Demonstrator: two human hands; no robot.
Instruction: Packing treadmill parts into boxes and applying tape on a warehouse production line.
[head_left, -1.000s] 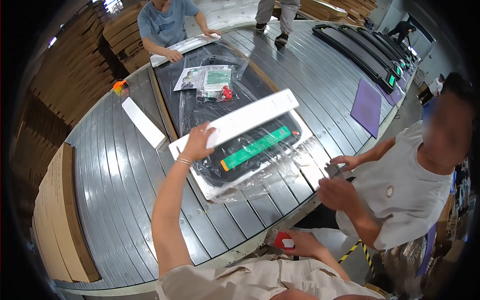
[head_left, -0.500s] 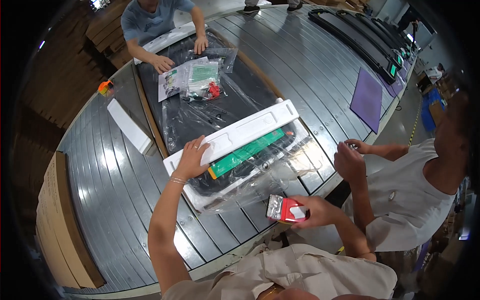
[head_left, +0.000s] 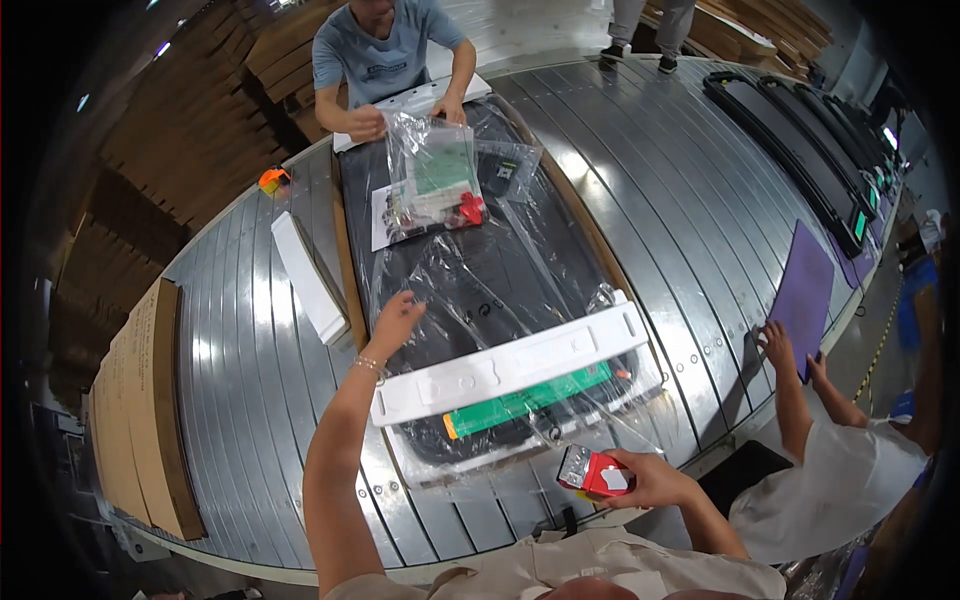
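Head view: slatted conveyor (head_left: 230,330), risks then hands entered left to right. White foam strip (head_left: 308,275), loose left of the panel: could be nudged toward the conveyor's left edge if brushed by an arm. Black panel (head_left: 455,265), laid from the conveyor's far edge toward its near edge: its clear film (head_left: 522,238) could be torn if caught by fingers. White foam bar (head_left: 515,360), set across the panel's near end beside a green label strip (head_left: 530,402), touched by no hand: could be slid askew, a tug on the film being the likely cause. Red tape dispenser (head_left: 610,476), by the conveyor's near edge: film could be snagged on its cutting end. Left hand (head_left: 398,320): seemingly empty, fingers partly spread and bent, over the panel's left edge; contact cannot be told. Right hand (head_left: 655,482): closed round the dispenser, near the panel's near right corner.
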